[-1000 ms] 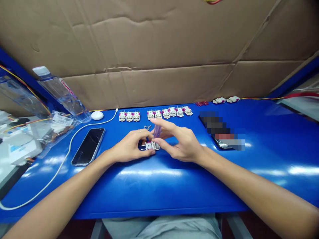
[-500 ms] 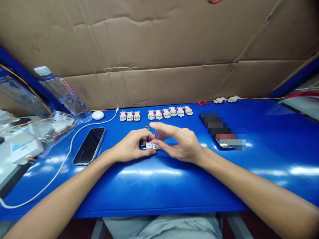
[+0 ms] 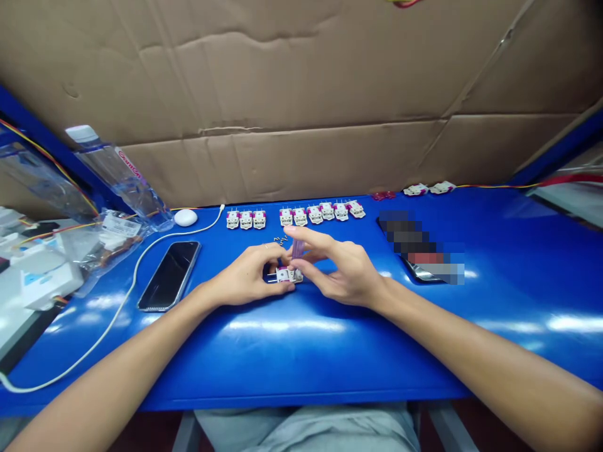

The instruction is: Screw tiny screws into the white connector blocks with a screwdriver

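My left hand [image 3: 249, 275] is closed round a white and magenta plug insert [image 3: 283, 275] with metal prongs pointing left, keeping it on the blue tabletop. Upright over the insert's right end is a small screwdriver [image 3: 298, 247] with a see-through purple handle. My right hand [image 3: 342, 267] pinches that handle between thumb and fingers. The driver's tip meets the insert too small to make out clearly. Just behind my left fingertips lie several small brass-coloured screws [image 3: 281, 240].
Similar plug inserts [image 3: 245, 220] stand in a row at the back; two more [image 3: 415, 189] lie at the back right. A phone [image 3: 169, 276], white cable [image 3: 136, 276], and water bottle [image 3: 125, 179] are left. A dark, partly pixelated object [image 3: 414, 270] lies right.
My right fingers have shifted slightly round the screwdriver handle, and the handle now stands a little straighter. My left hand and the plug insert have stayed in place.
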`<action>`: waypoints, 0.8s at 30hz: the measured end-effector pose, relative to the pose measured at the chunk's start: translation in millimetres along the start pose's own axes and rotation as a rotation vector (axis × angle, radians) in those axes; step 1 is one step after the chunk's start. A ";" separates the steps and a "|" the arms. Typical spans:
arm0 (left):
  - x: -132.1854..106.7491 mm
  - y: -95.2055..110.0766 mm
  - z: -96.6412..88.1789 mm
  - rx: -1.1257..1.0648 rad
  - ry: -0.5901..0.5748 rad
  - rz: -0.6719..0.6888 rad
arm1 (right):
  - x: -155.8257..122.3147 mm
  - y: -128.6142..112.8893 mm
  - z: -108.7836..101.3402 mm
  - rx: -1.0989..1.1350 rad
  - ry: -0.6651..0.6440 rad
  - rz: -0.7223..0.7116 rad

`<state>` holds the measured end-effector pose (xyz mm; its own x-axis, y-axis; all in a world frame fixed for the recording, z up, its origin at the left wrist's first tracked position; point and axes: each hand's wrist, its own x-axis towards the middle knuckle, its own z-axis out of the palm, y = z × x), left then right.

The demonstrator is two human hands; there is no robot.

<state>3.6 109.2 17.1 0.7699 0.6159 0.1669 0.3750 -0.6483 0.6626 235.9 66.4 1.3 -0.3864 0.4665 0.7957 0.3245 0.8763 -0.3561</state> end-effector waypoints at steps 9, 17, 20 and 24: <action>0.3 0.6 -0.1 -0.004 0.003 0.021 | 2.6 -1.8 -1.2 -0.013 0.005 -0.009; 0.4 2.3 -1.7 -0.009 -0.023 -0.009 | -0.1 0.0 -1.2 -0.002 0.003 0.050; 0.2 1.5 -1.3 -0.010 -0.019 -0.004 | 0.5 0.8 -1.7 -0.016 0.025 -0.007; 0.3 1.7 -1.3 -0.008 -0.011 -0.016 | 0.8 1.1 -2.1 -0.002 -0.043 0.018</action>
<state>3.9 108.9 19.2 0.7695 0.6212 0.1482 0.3831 -0.6347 0.6711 237.8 67.5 2.6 -0.4169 0.4870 0.7674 0.3333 0.8674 -0.3694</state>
